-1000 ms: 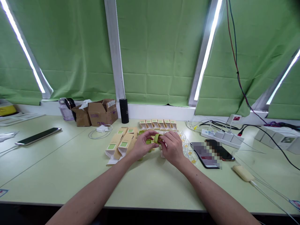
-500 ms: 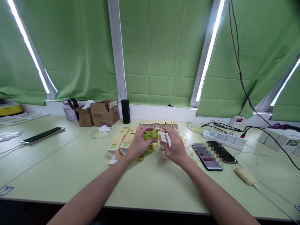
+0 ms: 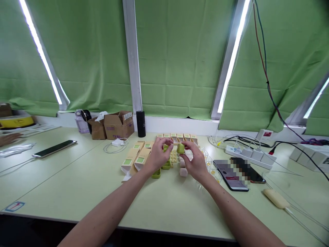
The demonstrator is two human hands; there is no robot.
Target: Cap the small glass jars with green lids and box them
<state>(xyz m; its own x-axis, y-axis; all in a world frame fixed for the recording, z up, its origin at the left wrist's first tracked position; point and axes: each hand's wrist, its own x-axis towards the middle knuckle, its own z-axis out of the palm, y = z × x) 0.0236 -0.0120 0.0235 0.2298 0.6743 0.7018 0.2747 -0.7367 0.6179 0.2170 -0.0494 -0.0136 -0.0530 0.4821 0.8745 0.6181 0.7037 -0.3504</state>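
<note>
Pinched between the thumb and fingers of my right hand is a small green case, held a little above the table. My left hand hovers beside it on the left, fingers curved and thumb slightly apart, with nothing visible between them. Under and beside that hand lie open green case halves, partly hidden. Small cream squares lie in rows between my hands. Pinkish-white blocks stand below my right hand. Clear round containers with yellow bits line up to its right.
Long paper boxes with green labels lie at left, and more open boxes stand behind. Two phones, a power strip and cables are at right. Cardboard cartons and a black cylinder stand farther back. Another person's hand shows far left.
The green case, between both hands before, is now in my right hand alone, slightly to the right. My left hand has let go. Another person's hand has appeared at far left.
</note>
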